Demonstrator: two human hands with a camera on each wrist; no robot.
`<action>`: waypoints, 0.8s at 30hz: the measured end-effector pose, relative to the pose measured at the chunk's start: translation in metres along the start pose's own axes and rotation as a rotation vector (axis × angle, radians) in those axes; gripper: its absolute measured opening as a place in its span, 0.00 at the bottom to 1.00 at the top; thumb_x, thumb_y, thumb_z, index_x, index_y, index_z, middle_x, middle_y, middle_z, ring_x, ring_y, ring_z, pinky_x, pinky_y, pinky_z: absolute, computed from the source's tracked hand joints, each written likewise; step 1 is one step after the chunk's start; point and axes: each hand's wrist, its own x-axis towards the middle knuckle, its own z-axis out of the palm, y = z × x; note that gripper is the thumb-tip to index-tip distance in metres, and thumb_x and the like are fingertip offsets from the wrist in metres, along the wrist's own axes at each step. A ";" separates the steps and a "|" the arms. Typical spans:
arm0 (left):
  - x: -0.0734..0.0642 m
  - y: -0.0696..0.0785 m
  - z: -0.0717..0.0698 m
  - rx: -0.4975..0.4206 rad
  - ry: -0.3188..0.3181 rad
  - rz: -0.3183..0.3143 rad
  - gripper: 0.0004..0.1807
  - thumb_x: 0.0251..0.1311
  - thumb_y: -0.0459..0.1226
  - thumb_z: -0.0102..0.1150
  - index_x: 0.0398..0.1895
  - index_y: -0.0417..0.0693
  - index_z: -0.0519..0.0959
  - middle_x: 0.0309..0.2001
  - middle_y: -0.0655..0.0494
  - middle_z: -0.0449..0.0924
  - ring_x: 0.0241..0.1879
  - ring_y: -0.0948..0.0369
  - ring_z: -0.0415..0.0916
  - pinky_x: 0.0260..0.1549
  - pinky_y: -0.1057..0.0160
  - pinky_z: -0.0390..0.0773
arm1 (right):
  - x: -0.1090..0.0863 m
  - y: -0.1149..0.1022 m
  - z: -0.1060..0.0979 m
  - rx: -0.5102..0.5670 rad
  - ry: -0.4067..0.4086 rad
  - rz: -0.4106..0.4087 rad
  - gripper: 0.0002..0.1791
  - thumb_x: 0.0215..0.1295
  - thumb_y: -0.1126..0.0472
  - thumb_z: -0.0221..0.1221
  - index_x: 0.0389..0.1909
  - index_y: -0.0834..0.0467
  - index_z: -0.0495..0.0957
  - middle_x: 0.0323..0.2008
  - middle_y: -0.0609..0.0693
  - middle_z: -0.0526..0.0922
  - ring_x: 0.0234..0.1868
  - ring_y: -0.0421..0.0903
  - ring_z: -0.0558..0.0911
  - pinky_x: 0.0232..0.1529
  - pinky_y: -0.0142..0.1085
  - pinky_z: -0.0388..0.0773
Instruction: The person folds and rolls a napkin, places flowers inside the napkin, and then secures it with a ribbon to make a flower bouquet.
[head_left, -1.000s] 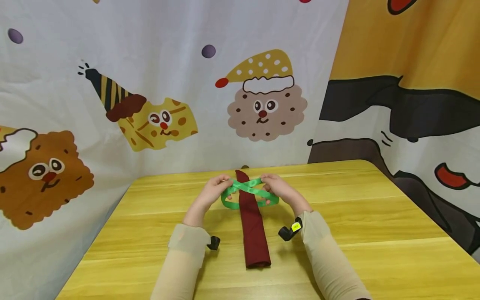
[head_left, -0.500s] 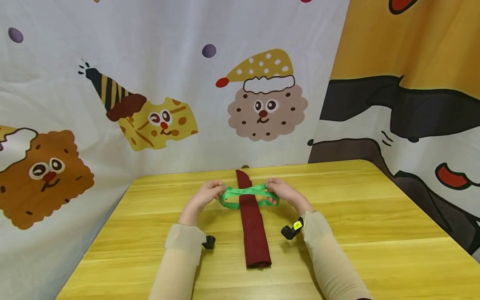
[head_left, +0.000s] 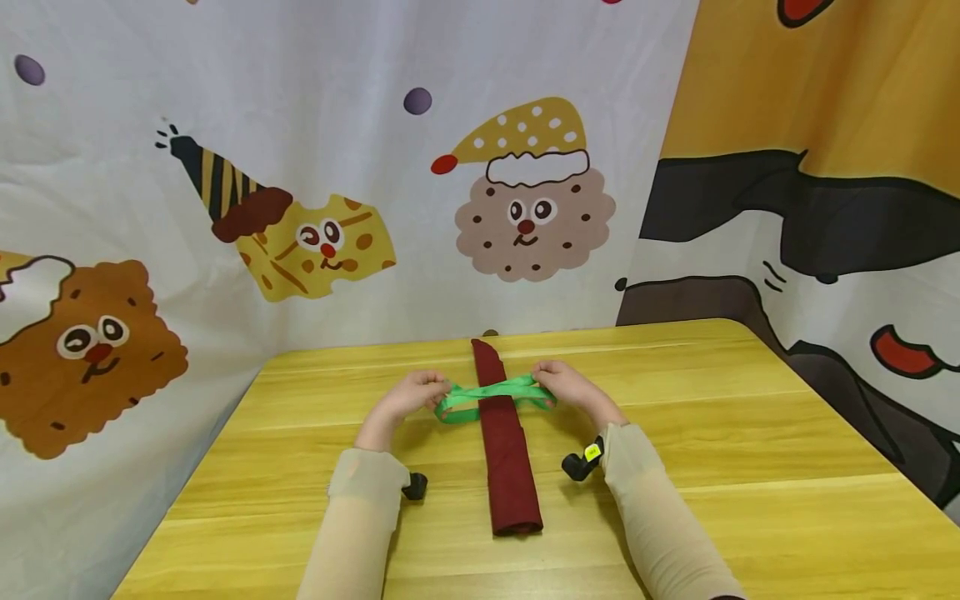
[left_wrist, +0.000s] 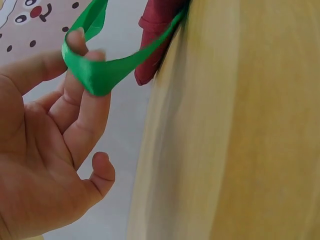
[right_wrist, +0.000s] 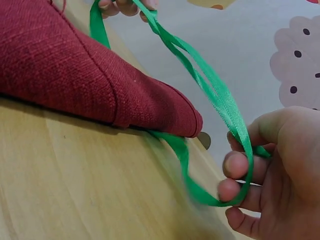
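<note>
A dark red rolled cloth (head_left: 512, 475) lies lengthwise on the table, its far end narrowing to a point. Green ribbon (head_left: 495, 388) passes beneath the roll and its strands cross above it. On the left side, my left hand (head_left: 411, 395) pinches one part of the ribbon; the left wrist view has a ribbon loop (left_wrist: 97, 77) bent around its fingertips, little finger free. My right hand (head_left: 567, 385) grips the other part between thumb and forefinger. In the right wrist view, a ribbon loop (right_wrist: 217, 90) hangs over its other fingers, and the cloth roll (right_wrist: 100, 75) fills the left.
The wood-grain table (head_left: 712, 483) reaches back to a white curtain (head_left: 337, 125) printed with cartoon biscuits and cheese. Black wrist cameras (head_left: 581, 462) sit at both cuffs, low over the tabletop.
My hands have drawn apart, the left moving left and lower, the right slightly right and lower. The ribbon strands, earlier crossed in a wide X, now run flatter and closer together over the roll.
</note>
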 end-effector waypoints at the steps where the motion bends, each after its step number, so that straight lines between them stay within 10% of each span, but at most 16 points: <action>1: 0.000 -0.001 0.000 0.004 0.005 0.002 0.12 0.71 0.37 0.50 0.42 0.35 0.77 0.29 0.51 0.78 0.31 0.58 0.78 0.42 0.54 0.76 | 0.000 0.000 0.000 -0.016 0.009 0.000 0.15 0.77 0.61 0.41 0.42 0.68 0.72 0.19 0.49 0.69 0.18 0.42 0.69 0.26 0.33 0.68; 14: -0.005 0.004 0.002 0.042 0.066 -0.002 0.14 0.72 0.36 0.49 0.46 0.29 0.75 0.35 0.39 0.76 0.33 0.54 0.71 0.45 0.48 0.72 | 0.002 0.005 0.002 -0.122 0.057 -0.006 0.14 0.77 0.59 0.43 0.41 0.63 0.75 0.19 0.48 0.68 0.16 0.41 0.65 0.21 0.33 0.64; 24: 0.001 -0.002 0.004 0.078 0.150 -0.007 0.11 0.71 0.36 0.51 0.43 0.34 0.76 0.28 0.51 0.74 0.29 0.59 0.68 0.40 0.54 0.73 | 0.006 0.009 0.007 -0.248 0.155 -0.064 0.11 0.77 0.57 0.45 0.40 0.58 0.74 0.18 0.47 0.67 0.16 0.42 0.64 0.21 0.36 0.66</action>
